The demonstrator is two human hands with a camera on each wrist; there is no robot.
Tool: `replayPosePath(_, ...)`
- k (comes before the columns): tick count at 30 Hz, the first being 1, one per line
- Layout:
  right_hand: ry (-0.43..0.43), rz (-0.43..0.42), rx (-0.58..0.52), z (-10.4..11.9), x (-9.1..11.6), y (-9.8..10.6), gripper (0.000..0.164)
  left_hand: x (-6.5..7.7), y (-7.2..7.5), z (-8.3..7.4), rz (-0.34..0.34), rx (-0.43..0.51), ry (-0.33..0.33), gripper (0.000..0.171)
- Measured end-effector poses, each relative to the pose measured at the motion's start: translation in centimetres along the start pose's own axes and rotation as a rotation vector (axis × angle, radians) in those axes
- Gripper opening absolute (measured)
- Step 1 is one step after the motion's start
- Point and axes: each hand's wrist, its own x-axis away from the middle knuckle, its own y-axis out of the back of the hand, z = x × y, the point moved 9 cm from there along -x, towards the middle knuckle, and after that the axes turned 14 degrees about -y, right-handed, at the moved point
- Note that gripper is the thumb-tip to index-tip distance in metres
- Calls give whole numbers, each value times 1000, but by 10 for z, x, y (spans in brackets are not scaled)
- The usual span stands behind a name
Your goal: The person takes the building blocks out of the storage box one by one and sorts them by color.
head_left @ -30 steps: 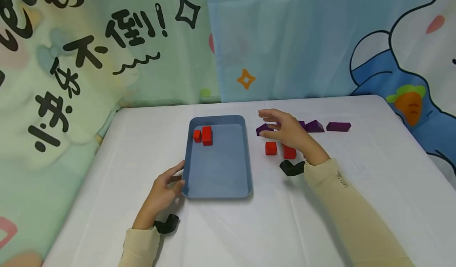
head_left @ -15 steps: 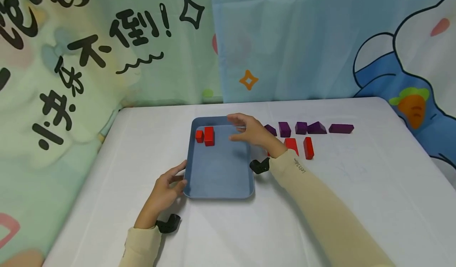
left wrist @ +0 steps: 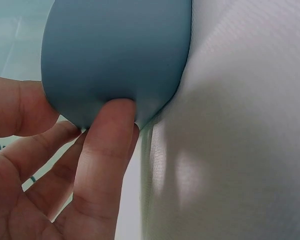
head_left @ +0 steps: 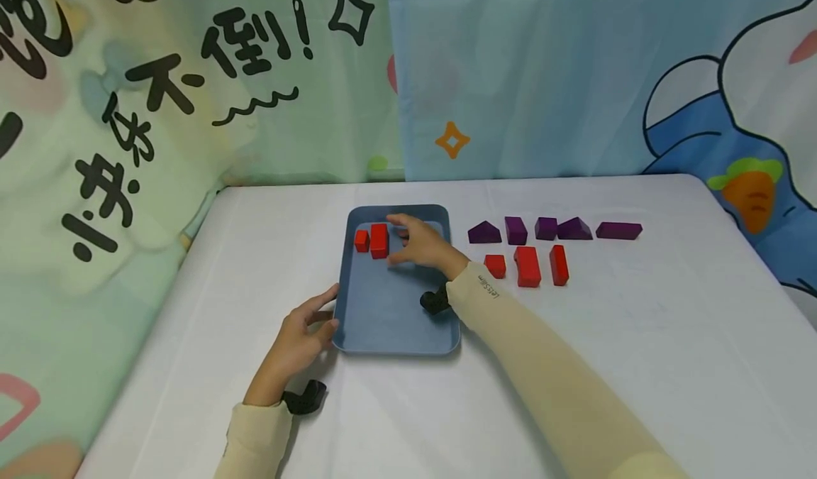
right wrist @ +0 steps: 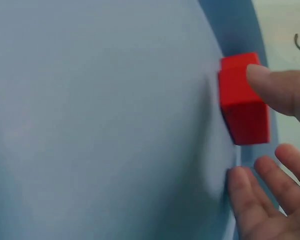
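A blue tray (head_left: 398,323) lies on the table with a small red cube (head_left: 362,240) and a taller red block (head_left: 379,241) side by side near its far left corner. My left hand (head_left: 303,340) holds the tray's near left corner; in the left wrist view the thumb (left wrist: 107,155) presses on its wall. Over the tray, my right hand (head_left: 421,246) has thumb and fingers spread just right of the taller block, holding nothing. In the right wrist view the thumb (right wrist: 280,92) overlaps that block; whether it touches cannot be told.
Right of the tray, a red cube (head_left: 495,266), a red block (head_left: 528,266) and a thin red block (head_left: 559,265) form a row. Behind them are several purple blocks, including a triangle (head_left: 484,233) and a long bar (head_left: 618,231). A printed curtain (head_left: 523,74) hangs behind.
My right hand has moved left from above the blocks on the table to the red blocks in the tray. The left hand stays at the tray corner.
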Motion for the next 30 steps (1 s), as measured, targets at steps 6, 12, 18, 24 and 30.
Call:
replayPosePath(6, -38, -69, 59, 3, -5, -5, 86, -2, -2, -1, 10, 6, -7, 60)
replayPosePath(12, -59, -112, 84, 0, -5, -3, 74, -3, -4, -1, 9, 0, -10, 60)
replayPosePath(18, -2, -46, -2, 2, 4, 0, 70, -2, -4, -1, 6, -12, -2, 60)
replayPosePath(24, 86, -3, -83, 8, 24, 15, 71, -1, -2, -3, 3, -16, -2, 60)
replayPosePath(30, 106, -30, -88, 4, 51, 37, 73, 0, 0, -2, 1, -20, 12, 60)
